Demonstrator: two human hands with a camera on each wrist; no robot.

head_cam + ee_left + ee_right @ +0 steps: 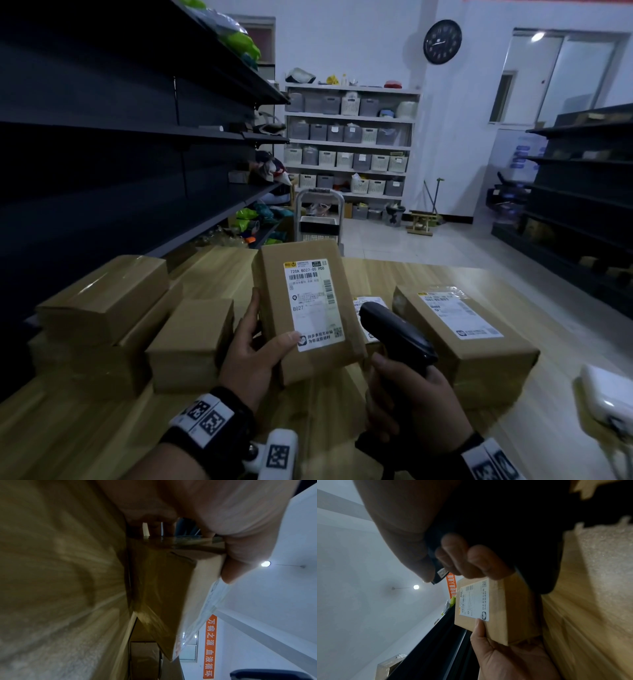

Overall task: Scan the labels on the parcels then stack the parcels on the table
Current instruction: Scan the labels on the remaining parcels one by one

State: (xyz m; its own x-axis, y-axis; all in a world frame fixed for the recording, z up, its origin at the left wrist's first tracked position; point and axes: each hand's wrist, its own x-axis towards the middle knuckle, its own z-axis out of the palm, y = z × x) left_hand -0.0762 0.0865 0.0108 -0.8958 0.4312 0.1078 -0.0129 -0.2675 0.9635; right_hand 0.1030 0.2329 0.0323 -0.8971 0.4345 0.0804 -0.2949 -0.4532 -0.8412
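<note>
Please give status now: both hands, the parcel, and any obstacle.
Left hand grips parcel, label facing up. Right hand grips black scanner, aimed toward the label. Nothing between them.

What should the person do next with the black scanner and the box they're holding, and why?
Probably tip the scanner a bit left so it points at the barcode on the white label. The left hand holds the box up with the label facing the person, and the right hand grips the scanner just beside it, so the scan looks like the step due.
</note>
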